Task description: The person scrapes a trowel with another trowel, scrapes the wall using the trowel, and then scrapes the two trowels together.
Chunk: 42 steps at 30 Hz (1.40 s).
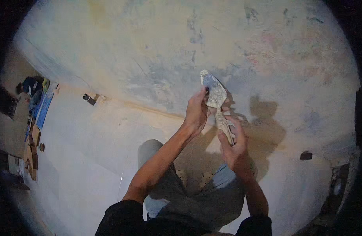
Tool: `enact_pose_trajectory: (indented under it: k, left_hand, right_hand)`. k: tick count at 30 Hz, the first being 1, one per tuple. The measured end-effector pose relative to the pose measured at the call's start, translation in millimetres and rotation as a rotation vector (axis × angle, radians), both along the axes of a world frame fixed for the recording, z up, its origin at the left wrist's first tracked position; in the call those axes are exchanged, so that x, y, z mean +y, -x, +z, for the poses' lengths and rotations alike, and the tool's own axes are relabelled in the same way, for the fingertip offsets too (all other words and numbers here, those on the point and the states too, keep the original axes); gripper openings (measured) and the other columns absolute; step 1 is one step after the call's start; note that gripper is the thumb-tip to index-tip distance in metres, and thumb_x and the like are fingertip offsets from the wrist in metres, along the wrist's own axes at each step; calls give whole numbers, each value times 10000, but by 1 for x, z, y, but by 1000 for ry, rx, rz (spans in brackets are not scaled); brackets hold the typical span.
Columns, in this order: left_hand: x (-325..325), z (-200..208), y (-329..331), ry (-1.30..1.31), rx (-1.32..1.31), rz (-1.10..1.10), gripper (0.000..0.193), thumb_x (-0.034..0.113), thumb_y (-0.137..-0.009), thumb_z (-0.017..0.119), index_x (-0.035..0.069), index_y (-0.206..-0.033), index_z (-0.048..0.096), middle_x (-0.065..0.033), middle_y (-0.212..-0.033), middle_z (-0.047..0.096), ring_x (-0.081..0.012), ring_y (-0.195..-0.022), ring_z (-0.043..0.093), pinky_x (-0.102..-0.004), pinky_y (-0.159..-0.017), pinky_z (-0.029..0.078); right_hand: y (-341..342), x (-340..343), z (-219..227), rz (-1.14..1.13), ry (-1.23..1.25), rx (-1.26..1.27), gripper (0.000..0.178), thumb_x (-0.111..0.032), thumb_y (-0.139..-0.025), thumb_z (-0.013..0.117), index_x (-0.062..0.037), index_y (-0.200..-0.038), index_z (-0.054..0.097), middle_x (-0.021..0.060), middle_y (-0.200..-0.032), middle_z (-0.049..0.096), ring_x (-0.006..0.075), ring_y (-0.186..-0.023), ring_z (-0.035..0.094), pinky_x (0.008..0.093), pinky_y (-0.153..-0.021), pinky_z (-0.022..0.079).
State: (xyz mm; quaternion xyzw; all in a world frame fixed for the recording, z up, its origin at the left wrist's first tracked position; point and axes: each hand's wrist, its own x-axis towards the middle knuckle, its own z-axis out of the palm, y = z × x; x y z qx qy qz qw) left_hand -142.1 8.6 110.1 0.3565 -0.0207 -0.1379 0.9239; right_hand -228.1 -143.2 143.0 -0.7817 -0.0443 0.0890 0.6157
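Note:
A trowel [217, 94] with a pointed metal blade, smeared with whitish plaster, is held up in front of the patchy wall. My right hand [235, 147] is wrapped round its pale, crusted handle [224, 126]. Beside the blade, my left hand [196, 114] grips its left edge, with fingers showing behind the metal. A small dark spot sits at the left thumb tip; what it is I cannot make out. The blade's tip points up and slightly left, away from me.
The wall [161, 43] has blue-grey, pink and yellowish patches. Below it stretches a pale floor [82, 157]. A dark socket-like piece [89, 99] lies at left, a dark opening [306, 155] at right. A blue-edged board [45, 106] and wooden pieces [31, 157] stand far left.

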Motion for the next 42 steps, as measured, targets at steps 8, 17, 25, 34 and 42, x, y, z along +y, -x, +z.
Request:
enact_pose_trajectory:
  k: [8, 17, 25, 34, 42]
  left_hand:
    - [-8, -7, -16, -144, -138, 293, 362, 337, -995, 436, -19, -1031, 486, -198, -991, 654, -233, -729, 687, -334, -509, 611]
    - [1, -23, -22, -251, -308, 215, 442, 414, -989, 420, -25, -994, 473, -158, -775, 632, -187, -537, 637, -294, -337, 535]
    - [11, -13, -33, -29, -194, 179, 407, 409, -980, 446, 4, -994, 482, -149, -862, 638, -213, -605, 646, -344, -427, 596]
    - [19, -4, -40, -12, -190, 133, 376, 360, -988, 451, -10, -1036, 501, -140, -834, 644, -209, -593, 651, -375, -473, 598]
    - [15, -28, -28, -79, -104, 148, 385, 381, -975, 471, 0, -1028, 457, -159, -824, 639, -235, -565, 648, -382, -450, 597]
  right_hand:
    - [-3, 40, -39, -108, -68, -171, 376, -152, -934, 579, 25, -1248, 473, 177, -962, 650, 179, -827, 649, 315, -724, 508]
    - [-5, 46, -49, -152, 77, -368, 402, -119, -905, 616, 42, -1251, 491, 198, -992, 664, 209, -888, 670, 323, -744, 524]
    - [-7, 66, -48, -209, 155, -356, 408, -75, -878, 636, 43, -1244, 501, 199, -1052, 642, 225, -957, 645, 335, -815, 511]
    - [-12, 74, -48, -204, 9, -319, 390, -68, -891, 608, 13, -1252, 486, 161, -964, 622, 170, -785, 633, 292, -640, 514]
    - [-7, 75, -34, -85, -535, 199, 376, -47, -906, 565, -32, -1243, 401, 138, -854, 608, 77, -466, 532, 227, -340, 390]
